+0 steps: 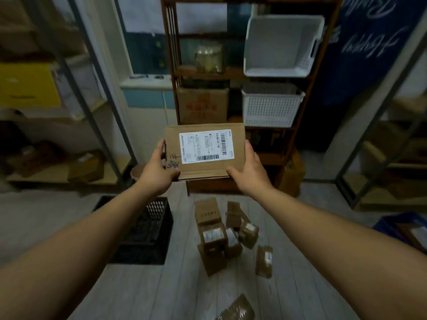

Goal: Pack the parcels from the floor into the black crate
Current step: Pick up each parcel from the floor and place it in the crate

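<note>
I hold a flat brown cardboard parcel (204, 173) with a white shipping label up in front of me, label facing me. My left hand (158, 170) grips its left edge and my right hand (248, 170) grips its right edge, thumbs on top. The black crate (147, 229) stands on the floor below my left forearm, partly hidden by it. Several brown parcels (213, 236) lie in a heap on the floor to the crate's right. Apart from the heap, one parcel (264, 260) lies further right and a bagged one (238, 308) sits near the bottom edge.
A brown wooden shelf unit (173, 65) stands straight ahead with two white baskets (271, 107) and a cardboard box. Metal racks with boxes flank both sides. A blue crate (388, 224) sits at the right on the floor. Light plank floor runs between crate and parcels.
</note>
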Tool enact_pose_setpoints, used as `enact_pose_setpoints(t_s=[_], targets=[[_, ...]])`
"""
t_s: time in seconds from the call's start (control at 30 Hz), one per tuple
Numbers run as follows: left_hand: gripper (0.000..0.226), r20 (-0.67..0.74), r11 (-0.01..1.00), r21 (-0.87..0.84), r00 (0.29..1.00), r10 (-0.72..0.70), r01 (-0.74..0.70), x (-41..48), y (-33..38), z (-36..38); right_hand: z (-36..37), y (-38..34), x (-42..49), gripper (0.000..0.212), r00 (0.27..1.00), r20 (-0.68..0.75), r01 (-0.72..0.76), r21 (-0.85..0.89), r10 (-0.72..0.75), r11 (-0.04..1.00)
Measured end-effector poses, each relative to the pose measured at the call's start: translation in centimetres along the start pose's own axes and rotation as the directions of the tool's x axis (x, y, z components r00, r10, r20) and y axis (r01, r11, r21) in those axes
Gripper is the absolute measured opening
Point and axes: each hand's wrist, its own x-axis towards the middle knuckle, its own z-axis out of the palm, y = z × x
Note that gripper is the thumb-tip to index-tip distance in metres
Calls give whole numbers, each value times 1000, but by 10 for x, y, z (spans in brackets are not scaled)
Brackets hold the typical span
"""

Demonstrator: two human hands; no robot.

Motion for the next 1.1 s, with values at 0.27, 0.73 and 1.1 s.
enact_pose_setpoints(t_s=[0.27,0.73,1.1], targets=[[96,-118,983,36,976,184,-181,30,9,-128,57,-118,17,91,984,-61,174,55,-170,983],[95,-87,993,107,995,56,-47,114,-92,-320,243,-243,58,96,986,63,139,188,-154,972],[87,44,977,83,979,-198,194,241,-155,-365,367,-240,191,104,964,264,-29,157,-14,987]])
